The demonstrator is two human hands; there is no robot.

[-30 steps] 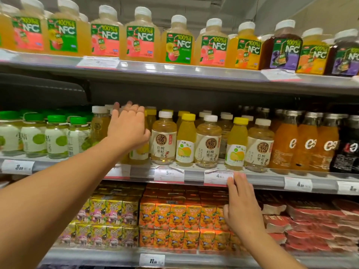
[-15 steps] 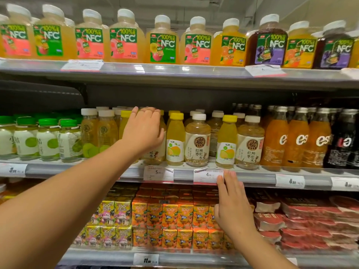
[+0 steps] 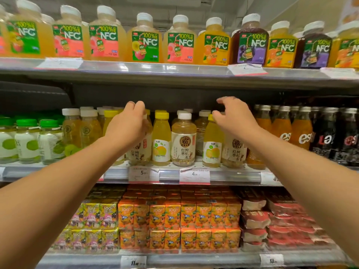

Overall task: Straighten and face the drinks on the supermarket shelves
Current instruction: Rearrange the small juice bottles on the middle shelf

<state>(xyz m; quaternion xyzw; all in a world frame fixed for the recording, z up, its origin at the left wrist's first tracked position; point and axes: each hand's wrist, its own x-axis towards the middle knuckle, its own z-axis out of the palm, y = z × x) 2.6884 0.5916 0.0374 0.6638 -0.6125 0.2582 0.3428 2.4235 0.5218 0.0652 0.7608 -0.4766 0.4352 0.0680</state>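
Middle shelf (image 3: 233,174), and all eyes on the pale tea bottle (image 3: 183,140) with the white cap, standing at the front edge with its label square to the aisle. That one is faced. Just left of it is a yellow-capped citrus bottle (image 3: 161,141), and left again a second tea bottle (image 3: 140,150), its label turned off to one side. The left hand (image 3: 129,126) is over that bottle's top, fingers curled round the neck, or so it looks; the cap is hidden, so it's a probable grip, not a certain one.

Right of the faced tea bottle, another yellow-capped bottle (image 3: 212,146) and a third tea bottle (image 3: 234,152) sit under the right hand (image 3: 235,118), which hovers with fingers spread and loosely bent, holding nothing I can see.

The danger here, I'd say, is crowding: the front row stands tight, nearly touching, right at the lip. A twist taken high at the neck could rock the bottle into its neighbour and tip one off. The right forearm crosses close in front of the orange drinks (image 3: 300,133) further right and could nudge them.
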